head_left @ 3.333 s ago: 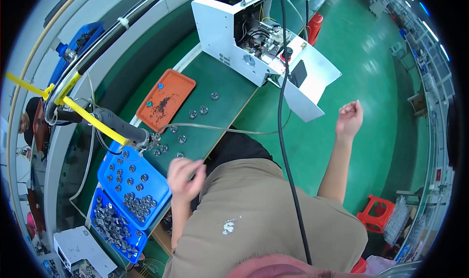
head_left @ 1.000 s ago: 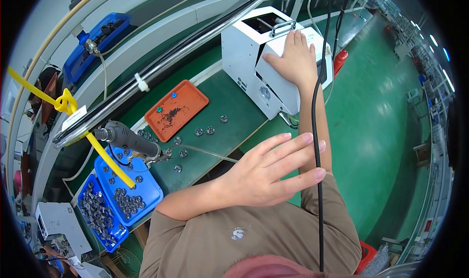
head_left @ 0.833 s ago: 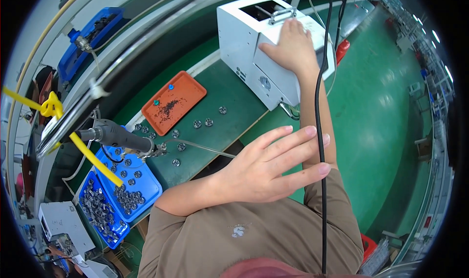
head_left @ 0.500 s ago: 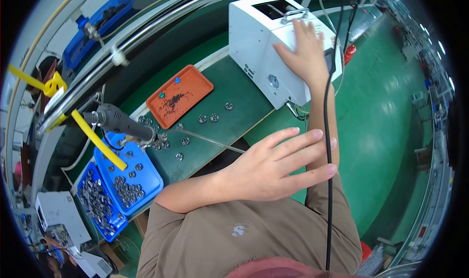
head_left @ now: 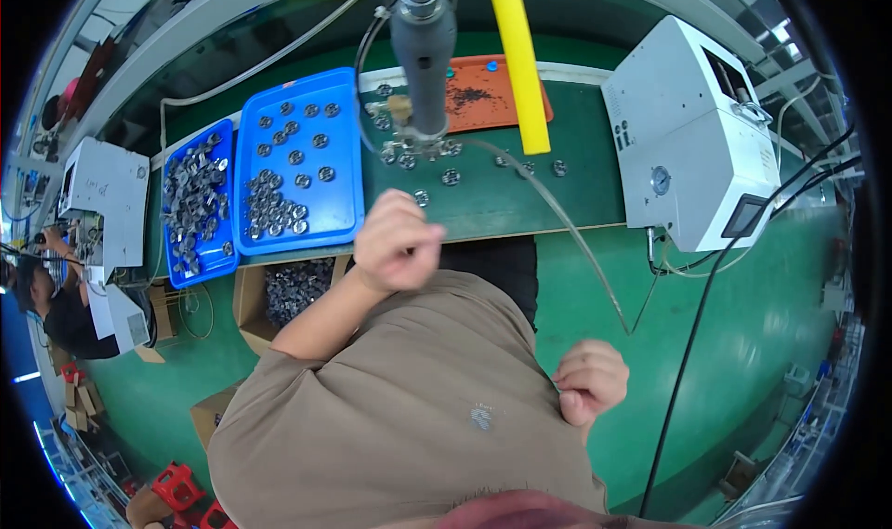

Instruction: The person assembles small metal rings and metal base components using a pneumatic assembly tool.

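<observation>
My left hand [head_left: 400, 242] is curled into a loose fist above the front edge of the green table [head_left: 585, 196]. My right hand [head_left: 592, 378], also closed, hangs low over the floor beside my shirt. Whether either hand holds anything is hidden by the curled fingers. Just beyond the left hand hangs a grey cylindrical power tool [head_left: 424, 69] with a metal tip and a clear tube [head_left: 567, 221]. Several small round dark-and-silver parts [head_left: 451, 177] lie on the table around the tool's tip. Neither hand touches the tool.
A blue tray [head_left: 325, 208] holds spaced and heaped round parts, beside a blue bin [head_left: 223, 261] of loose ones. An orange tray [head_left: 478, 116] of tiny dark pieces lies behind a yellow strip [head_left: 518, 60]. At right stands a white machine [head_left: 650, 130] with a black cable [head_left: 692, 334].
My view has swung left. My right hand has left the white machine and dropped to my side. My left hand has drawn back over the table edge. Both went from spread to curled.
</observation>
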`<state>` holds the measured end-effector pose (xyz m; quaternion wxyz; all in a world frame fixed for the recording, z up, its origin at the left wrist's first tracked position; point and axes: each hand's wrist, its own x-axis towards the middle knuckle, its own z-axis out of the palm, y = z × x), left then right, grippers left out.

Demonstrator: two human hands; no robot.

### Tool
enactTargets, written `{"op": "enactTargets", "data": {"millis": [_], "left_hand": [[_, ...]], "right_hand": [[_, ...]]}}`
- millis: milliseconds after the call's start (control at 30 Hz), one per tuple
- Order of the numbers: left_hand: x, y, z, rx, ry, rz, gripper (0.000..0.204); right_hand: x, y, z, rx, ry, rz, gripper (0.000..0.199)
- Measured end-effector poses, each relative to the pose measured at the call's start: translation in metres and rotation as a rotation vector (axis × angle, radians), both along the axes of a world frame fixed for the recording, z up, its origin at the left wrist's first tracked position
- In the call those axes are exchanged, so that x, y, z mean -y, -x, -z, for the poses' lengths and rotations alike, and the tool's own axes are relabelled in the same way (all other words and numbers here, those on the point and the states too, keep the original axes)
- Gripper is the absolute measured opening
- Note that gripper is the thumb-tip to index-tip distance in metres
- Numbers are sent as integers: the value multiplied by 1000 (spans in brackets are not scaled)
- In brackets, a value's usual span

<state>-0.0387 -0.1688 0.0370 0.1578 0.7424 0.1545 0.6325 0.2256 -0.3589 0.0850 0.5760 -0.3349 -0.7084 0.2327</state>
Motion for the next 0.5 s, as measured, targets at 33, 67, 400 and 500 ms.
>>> {"op": "enactTargets", "data": {"millis": [33, 67, 400, 500], "left_hand": [[1, 12, 13, 81, 72, -48, 25], [5, 21, 27, 121, 180, -66, 24], [18, 66, 28, -249, 490, -123, 21], [14, 75, 30, -350, 434, -99, 20]], "right_hand": [[-9, 9, 0, -19, 16, -5, 13], [-17, 18, 4, -42, 28, -4, 11], [-233, 127, -40, 19, -95, 256, 81], [-256, 148, -38, -228, 200, -15, 77]]}}
